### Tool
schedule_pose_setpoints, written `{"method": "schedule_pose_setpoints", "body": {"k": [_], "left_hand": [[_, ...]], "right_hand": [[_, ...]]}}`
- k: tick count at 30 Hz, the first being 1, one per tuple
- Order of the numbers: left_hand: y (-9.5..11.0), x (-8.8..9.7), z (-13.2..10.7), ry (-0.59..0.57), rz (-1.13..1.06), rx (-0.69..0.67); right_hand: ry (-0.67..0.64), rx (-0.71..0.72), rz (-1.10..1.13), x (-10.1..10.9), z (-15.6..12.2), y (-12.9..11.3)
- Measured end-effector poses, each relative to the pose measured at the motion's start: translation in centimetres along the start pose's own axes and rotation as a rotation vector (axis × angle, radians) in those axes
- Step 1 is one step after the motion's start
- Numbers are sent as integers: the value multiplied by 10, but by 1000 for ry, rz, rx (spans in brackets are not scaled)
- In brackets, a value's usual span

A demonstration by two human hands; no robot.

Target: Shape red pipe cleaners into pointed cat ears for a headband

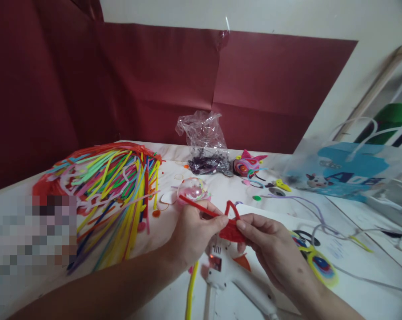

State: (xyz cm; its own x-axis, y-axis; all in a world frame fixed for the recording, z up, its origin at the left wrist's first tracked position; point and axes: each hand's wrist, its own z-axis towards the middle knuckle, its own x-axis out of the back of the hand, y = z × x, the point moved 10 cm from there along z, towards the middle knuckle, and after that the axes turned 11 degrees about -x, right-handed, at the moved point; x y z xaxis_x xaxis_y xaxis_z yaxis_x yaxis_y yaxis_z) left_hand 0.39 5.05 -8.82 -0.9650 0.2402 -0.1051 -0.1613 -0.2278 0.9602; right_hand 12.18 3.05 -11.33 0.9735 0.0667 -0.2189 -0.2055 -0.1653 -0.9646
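A red pipe cleaner (pixel 232 231) is folded into a dense flat patch with a pointed loop standing up and a long straight end reaching left. My left hand (pixel 196 226) pinches it near the start of the straight end. Opposite, my right hand (pixel 267 235) grips the right side of the folded patch between thumb and fingers. Below both hands lies a white glue gun (pixel 221 271) with a small orange-red glow on its body. A yellow pipe cleaner (pixel 191 289) lies to its left. Part of the patch's underside is hidden by my fingers.
A large heap of coloured pipe cleaners (pixel 110 173) spreads across the left. Behind my hands stand a clear dome (pixel 192 189), a crinkled plastic bag (pixel 204 142) and a pink fuzzy figure (pixel 249 164). Yellow-rimmed eye shapes (pixel 323 266) and a blue-printed bag (pixel 344 169) are at right.
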Motion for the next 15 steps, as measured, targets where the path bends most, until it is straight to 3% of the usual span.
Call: {"method": "schedule_pose_setpoints", "body": {"k": [9, 12, 15], "left_hand": [[-9, -16, -6, -55, -323, 104], [-9, -19, -8, -76, -358, 127], [-9, -14, -8, -25, -330, 121]], "right_hand": [[-55, -39, 86, -7, -2, 1], [-61, -32, 71, -8, -2, -1], [-30, -10, 27, -5, -1, -2]]}}
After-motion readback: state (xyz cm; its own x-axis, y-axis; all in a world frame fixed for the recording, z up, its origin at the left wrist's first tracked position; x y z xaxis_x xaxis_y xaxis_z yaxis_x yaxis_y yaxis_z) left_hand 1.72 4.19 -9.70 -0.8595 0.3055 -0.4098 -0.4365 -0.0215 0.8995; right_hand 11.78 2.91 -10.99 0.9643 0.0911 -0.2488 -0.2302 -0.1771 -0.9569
